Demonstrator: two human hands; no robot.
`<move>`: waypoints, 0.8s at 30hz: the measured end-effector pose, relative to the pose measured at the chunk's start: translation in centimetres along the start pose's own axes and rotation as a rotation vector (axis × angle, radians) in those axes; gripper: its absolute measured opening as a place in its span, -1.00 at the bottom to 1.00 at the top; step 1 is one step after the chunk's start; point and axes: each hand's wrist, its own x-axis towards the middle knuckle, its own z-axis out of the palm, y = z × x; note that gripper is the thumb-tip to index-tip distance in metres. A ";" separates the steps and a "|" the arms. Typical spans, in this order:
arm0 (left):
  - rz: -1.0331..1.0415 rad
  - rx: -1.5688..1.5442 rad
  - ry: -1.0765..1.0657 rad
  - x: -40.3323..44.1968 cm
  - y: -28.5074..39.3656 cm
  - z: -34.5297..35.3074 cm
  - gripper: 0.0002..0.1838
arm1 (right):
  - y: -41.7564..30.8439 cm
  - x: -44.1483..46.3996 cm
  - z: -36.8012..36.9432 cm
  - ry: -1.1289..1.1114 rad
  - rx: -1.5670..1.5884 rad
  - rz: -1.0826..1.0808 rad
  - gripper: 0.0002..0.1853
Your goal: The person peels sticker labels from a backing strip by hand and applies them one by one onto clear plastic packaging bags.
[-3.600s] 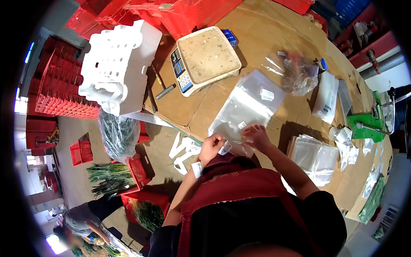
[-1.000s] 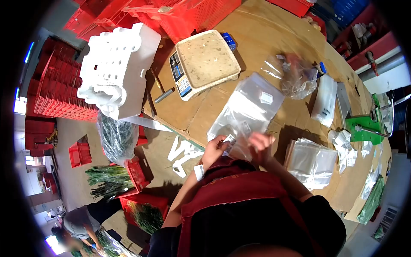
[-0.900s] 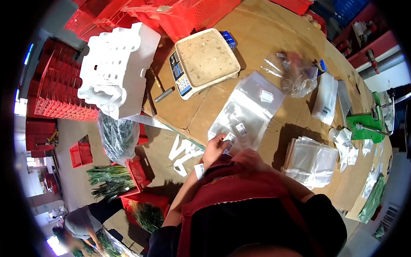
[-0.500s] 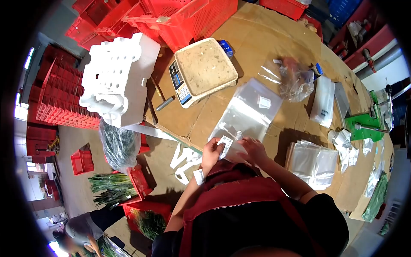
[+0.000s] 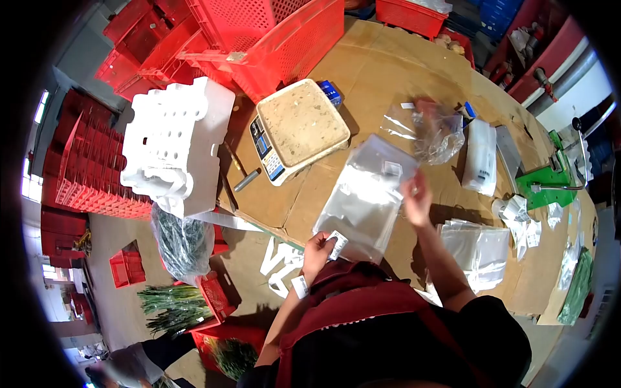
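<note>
My left hand (image 5: pixel 315 256) is closed on a small stack of white printed labels (image 5: pixel 337 246), held by the near edge of a pile of clear plastic bags (image 5: pixel 362 205). Another white label (image 5: pixel 299 286) sits at my left wrist. My right hand (image 5: pixel 417 197) is over the right edge of the bag pile, smeared by motion, so its fingers do not show clearly. Just left of it, a pale label (image 5: pixel 391 169) lies on the top bag.
A dusty scale (image 5: pixel 304 123) stands behind, with red crates (image 5: pixel 284 55) beyond it. White foam trays (image 5: pixel 174 142) are at left. Further right lie folded clear bags (image 5: pixel 475 252), a white roll (image 5: pixel 480 158) and a green metal device (image 5: pixel 546 184). Another person (image 5: pixel 132 362) bends at lower left.
My right hand has moved away from the left hand, rightward and up to the far part of the bags. The left hand keeps the labels. The view has shifted slightly.
</note>
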 end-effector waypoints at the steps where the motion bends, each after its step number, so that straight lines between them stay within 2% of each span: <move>1: -0.023 0.002 -0.030 -0.1 0.4 -0.1 -0.93 | -0.7 2.2 -1.3 0.076 -0.394 -0.196 -0.60; 2: -0.016 -0.035 -0.020 -0.2 0.6 0.3 -0.93 | -2.1 2.7 -1.3 0.226 -0.776 -0.329 -0.55; 3: -0.021 0.000 -0.045 -0.1 0.3 0.1 -0.94 | -2.0 2.3 -1.1 0.231 -0.771 -0.335 -0.55; 5: -0.017 0.011 -0.110 0.1 -0.1 0.3 -0.90 | -1.7 -0.8 -0.9 -0.095 -0.903 -0.424 -0.53; 7: 0.042 -0.004 -0.167 -0.6 1.6 1.6 -0.86 | -2.1 -5.3 1.0 -0.579 -1.001 -0.229 -0.60; 9: 0.094 -0.017 -0.221 -0.9 2.1 1.8 -0.82 | -0.1 -7.7 1.9 -0.852 -0.447 -0.034 -0.72; 10: 0.091 0.020 -0.274 -0.8 2.1 1.8 -0.79 | 0.2 -8.2 2.4 -0.854 -0.444 -0.030 -0.72; 11: 0.086 0.056 -0.328 -0.8 2.2 1.7 -0.76 | 0.3 -8.7 2.8 -0.830 -0.427 0.214 -0.76; 12: 0.117 0.115 -0.288 -0.7 2.4 1.7 -0.80 | 0.5 -9.3 2.9 -0.797 -0.406 0.460 -0.79; 13: 0.108 0.115 -0.288 -0.6 2.8 1.7 -0.80 | 0.8 -9.5 3.0 -0.797 -0.403 0.469 -0.79; 15: 0.074 0.382 -0.140 -0.7 3.2 1.6 -0.84 | 1.7 -9.1 3.3 -0.756 -0.465 0.136 -0.83; 16: 0.067 0.314 -0.107 0.1 -0.2 0.7 -0.90 | 2.4 -8.9 3.3 -0.661 -0.535 -0.013 -0.84; 17: 0.062 0.311 -0.104 -0.2 -0.2 0.4 -0.90 | 3.6 -8.2 3.1 -0.644 -0.714 -0.121 -0.85; 19: 0.035 0.411 -0.102 -0.4 0.0 -0.2 -0.90 | 4.2 -7.1 2.3 -0.622 -1.017 -0.138 -0.76; 21: 0.067 0.327 -0.076 -0.2 -1.3 -0.5 -0.86 | 3.3 -6.8 2.2 -0.592 -0.977 -0.161 -0.70; 23: -0.032 0.208 -0.024 -0.5 -1.4 -0.4 -0.89 | 2.9 -7.3 1.7 -0.569 -0.940 -0.171 -0.63; 24: 0.122 0.071 -0.005 -0.5 -1.4 0.0 -0.90 | 3.3 -7.6 1.0 -0.722 -0.905 -0.360 -0.62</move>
